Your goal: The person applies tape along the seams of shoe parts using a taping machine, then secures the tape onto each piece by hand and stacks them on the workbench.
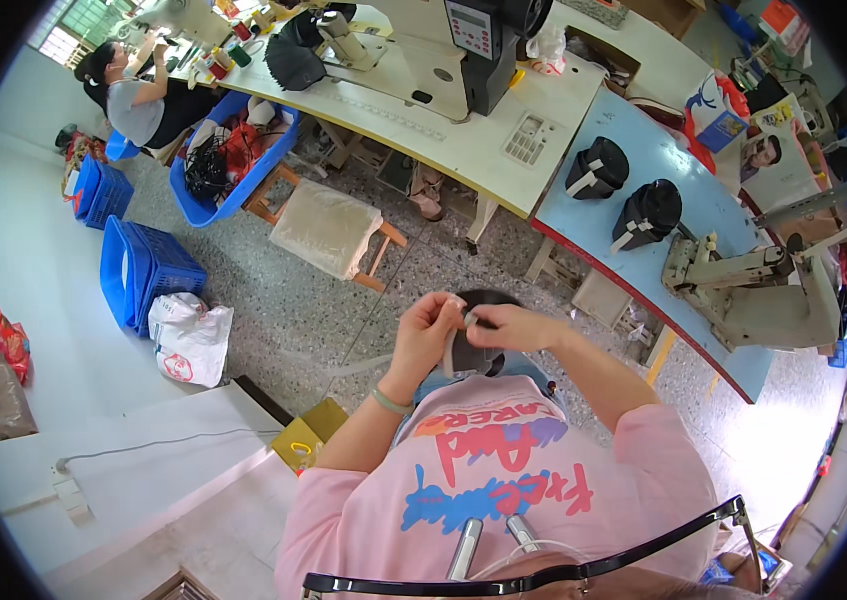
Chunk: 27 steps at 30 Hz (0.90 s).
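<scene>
My left hand [428,330] is closed in a pinch at the end of a pale strap [448,357], close in front of my body. Beside it, my right hand [515,328] has its fingers closed at the same spot, next to a small dark end piece. Just behind and below both hands is a dark rounded piece [488,298], partly covered by them; it looks like the black pouches on the table. The fingertips hide the exact join between strap and dark piece. A thin translucent strip [358,366] trails out to the left of my left wrist.
Two black cylindrical pouches [598,168] with pale straps stand on a blue table [563,205], near a sewing machine [758,285]. Ahead are another machine on a long white table [373,112], a covered stool [326,225] and blue baskets [148,270]. A person [138,95] sits far left.
</scene>
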### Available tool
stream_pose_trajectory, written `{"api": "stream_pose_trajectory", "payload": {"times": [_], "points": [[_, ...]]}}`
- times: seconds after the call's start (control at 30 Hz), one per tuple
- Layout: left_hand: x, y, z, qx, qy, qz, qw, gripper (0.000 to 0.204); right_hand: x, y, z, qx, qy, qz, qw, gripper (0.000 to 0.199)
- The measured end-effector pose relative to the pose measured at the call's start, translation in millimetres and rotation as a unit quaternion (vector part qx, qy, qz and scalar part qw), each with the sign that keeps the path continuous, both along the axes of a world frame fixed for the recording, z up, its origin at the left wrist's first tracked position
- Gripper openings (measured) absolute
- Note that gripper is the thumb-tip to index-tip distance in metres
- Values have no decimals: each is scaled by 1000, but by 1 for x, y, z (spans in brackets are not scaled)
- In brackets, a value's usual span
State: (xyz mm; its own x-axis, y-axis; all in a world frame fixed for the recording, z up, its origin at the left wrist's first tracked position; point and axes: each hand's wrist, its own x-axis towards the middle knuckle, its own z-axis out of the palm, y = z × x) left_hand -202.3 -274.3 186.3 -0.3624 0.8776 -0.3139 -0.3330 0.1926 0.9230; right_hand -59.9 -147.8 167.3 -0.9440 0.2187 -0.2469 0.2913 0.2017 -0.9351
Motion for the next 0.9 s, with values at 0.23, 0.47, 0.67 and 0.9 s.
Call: {"api": "stream_pose_trajectory", "payload": {"times": [0.23,0.47,0.67,0.9], "points": [[-20,2,9,22,64,-147,987,17,3,-12,33,-174,-68,16,982,40],[-21,17,9,58,275,-263,923,17,13,-10,33,-158,-109,16,981,36],[-10,41,-40,63,327,-102,937,14,15,-35,27,71,-11,151,986,37],[-27,38,-34,58,63,-146,986,29,50,8,25,48,-75,-103,991,21]]}}
